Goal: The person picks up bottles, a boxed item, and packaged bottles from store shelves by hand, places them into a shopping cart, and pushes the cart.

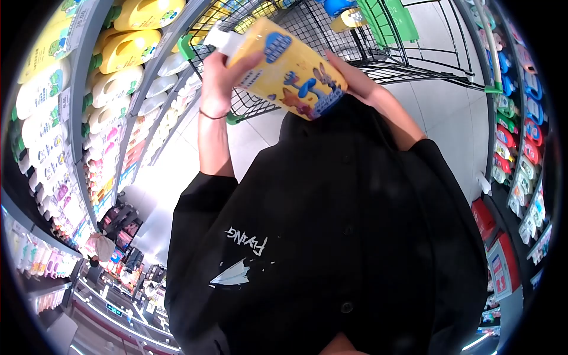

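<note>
A yellow pump bottle (pixel 296 71) with cartoon animals on its label and a white pump top (pixel 223 40) lies tilted between my hands. My left hand (pixel 220 83) is closed round its upper end, just below the pump, with the thumb across the front. At the base end, my right hand (pixel 354 80) grips the bottle's side; most of its fingers are hidden behind it. Beyond and partly beneath the bottle stands a black wire shopping cart (pixel 435 62) with green corners.
In the cart are a yellow-capped container (pixel 349 21) and a blue item (pixel 340 6); a green panel (pixel 395 23) is at its right. Shelves of yellow and white bottles (pixel 127 50) line the left, shelves of colourful bottles (pixel 532 118) the right. A person (pixel 99 247) is at lower left.
</note>
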Demonstrator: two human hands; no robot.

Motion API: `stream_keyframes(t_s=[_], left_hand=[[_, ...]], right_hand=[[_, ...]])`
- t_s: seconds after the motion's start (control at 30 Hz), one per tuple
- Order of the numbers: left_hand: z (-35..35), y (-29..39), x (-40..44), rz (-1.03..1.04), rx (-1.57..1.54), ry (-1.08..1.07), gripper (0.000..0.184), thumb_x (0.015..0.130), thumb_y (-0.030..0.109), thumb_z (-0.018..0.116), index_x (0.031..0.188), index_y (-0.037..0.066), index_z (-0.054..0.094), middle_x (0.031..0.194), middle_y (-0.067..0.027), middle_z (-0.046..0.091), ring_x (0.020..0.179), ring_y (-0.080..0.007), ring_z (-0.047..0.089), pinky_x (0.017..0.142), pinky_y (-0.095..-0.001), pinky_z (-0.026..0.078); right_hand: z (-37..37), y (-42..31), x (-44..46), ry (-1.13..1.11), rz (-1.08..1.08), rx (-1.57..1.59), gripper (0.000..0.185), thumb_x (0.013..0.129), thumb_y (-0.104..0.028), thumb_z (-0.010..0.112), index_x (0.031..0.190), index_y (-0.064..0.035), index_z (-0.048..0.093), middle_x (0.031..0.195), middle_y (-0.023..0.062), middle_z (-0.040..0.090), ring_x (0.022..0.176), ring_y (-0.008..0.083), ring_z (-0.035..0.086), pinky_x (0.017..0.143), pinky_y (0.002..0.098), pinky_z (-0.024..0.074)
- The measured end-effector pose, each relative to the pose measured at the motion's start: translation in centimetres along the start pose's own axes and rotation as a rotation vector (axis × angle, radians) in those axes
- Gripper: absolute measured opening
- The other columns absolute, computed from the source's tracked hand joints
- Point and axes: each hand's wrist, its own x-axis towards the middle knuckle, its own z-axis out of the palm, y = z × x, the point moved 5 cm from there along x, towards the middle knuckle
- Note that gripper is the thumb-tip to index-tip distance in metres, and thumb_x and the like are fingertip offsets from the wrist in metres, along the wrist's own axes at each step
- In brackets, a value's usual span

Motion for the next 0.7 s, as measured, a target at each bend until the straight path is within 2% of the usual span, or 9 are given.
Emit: stream_keyframes(t_s=[0.07,0.17,0.33,0.43,0.5,0.53,0.57,0.63,0.7], left_hand=[[-1.5,0.8,-0.2,0.033,-0.072,0.023,0.038,0.077,0.022,0.071,0.103,-0.004,0.066,0.092,-0.0106,0.069,0.075,-0.0154,0.066,0.072,-0.0259,0.049],[-1.9,1.4,0.1,0.156,-0.082,0.13,0.039,0.08,0.025,0.071,0.105,-0.004,0.065,0.089,-0.0101,0.07,0.076,-0.0153,0.066,0.07,-0.0253,0.05],[0.9,0.4,2.1,0.323,0.341,0.092,0.051,0.073,0.033,0.08,0.106,-0.003,0.065,0.093,-0.0102,0.071,0.081,-0.0164,0.069,0.07,-0.0276,0.054],[5.0,0.5,2.4,0.417,0.653,0.149,0.058,0.069,0.04,0.081,0.108,0.002,0.062,0.097,-0.0103,0.069,0.089,-0.0232,0.068,0.077,-0.0328,0.053],[6.8,-2.1,3.4,0.512,0.744,0.129,0.063,0.068,0.038,0.08,0.115,0.003,0.057,0.105,-0.0108,0.064,0.094,-0.0277,0.065,0.08,-0.0366,0.052],[7.6,-2.0,3.1,0.326,0.648,0.13,0.063,0.075,0.03,0.074,0.129,0.007,0.049,0.118,-0.0195,0.056,0.104,-0.0369,0.057,0.089,-0.0427,0.049],[8.3,-3.5,3.5,0.301,0.7,0.081,0.059,0.078,0.031,0.071,0.127,0.005,0.05,0.114,-0.0182,0.058,0.1,-0.0378,0.059,0.084,-0.0448,0.05],[9.3,-6.7,4.3,0.446,0.697,0.136,0.062,0.066,0.034,0.08,0.115,0.007,0.054,0.105,-0.0119,0.061,0.094,-0.0297,0.063,0.079,-0.039,0.052],[10.6,-8.6,4.3,0.457,0.693,0.074,0.067,0.064,0.032,0.079,0.119,0.008,0.051,0.105,-0.0128,0.057,0.094,-0.0318,0.06,0.078,-0.0408,0.052]], right_hand=[[-0.7,-0.1,-2.0,0.041,0.069,0.049,0.07,0.097,-0.058,0.031,0.135,-0.0018,0.046,0.121,0.0155,0.061,0.105,0.0245,0.062,0.089,0.034,0.0508],[-3.4,-0.3,-2.6,0.119,-0.032,-0.134,0.058,0.1,-0.048,0.032,0.123,0.0006,0.054,0.109,0.0139,0.065,0.093,0.0187,0.064,0.085,0.0295,0.0514],[-9.0,-0.5,-3.0,0.427,-0.191,-0.443,0.039,0.1,-0.033,0.044,0.115,0.0002,0.059,0.103,0.0064,0.067,0.092,0.0111,0.061,0.085,0.0244,0.0474],[-10.2,-1.9,-4.7,0.652,-0.179,-1.142,0.027,0.093,-0.033,0.052,0.103,-0.0105,0.063,0.093,0.0123,0.069,0.088,0.0271,0.066,0.078,0.0378,0.0504],[-11.8,-0.7,-4.8,0.624,-0.087,-1.472,0.031,0.093,-0.039,0.047,0.1,-0.0141,0.064,0.09,0.0134,0.069,0.084,0.034,0.066,0.075,0.0447,0.0514],[-12.4,-0.3,-4.9,0.591,0.036,-1.621,0.035,0.094,-0.042,0.043,0.1,-0.0144,0.065,0.089,0.0135,0.069,0.083,0.0347,0.066,0.075,0.0452,0.0514],[-12.7,0.0,-4.9,0.553,0.161,-1.769,0.04,0.095,-0.045,0.039,0.101,-0.0148,0.065,0.088,0.0136,0.069,0.083,0.0354,0.066,0.076,0.0458,0.0515],[-11.5,-0.5,-4.7,0.545,0.149,-1.73,0.046,0.096,-0.047,0.035,0.102,-0.0139,0.066,0.1,0.0123,0.068,0.093,0.0341,0.064,0.081,0.0457,0.0504],[-11.7,-0.2,-4.3,0.46,0.041,-1.746,0.044,0.096,-0.046,0.036,0.104,-0.0139,0.066,0.107,0.011,0.067,0.102,0.0319,0.062,0.085,0.0452,0.0494]])
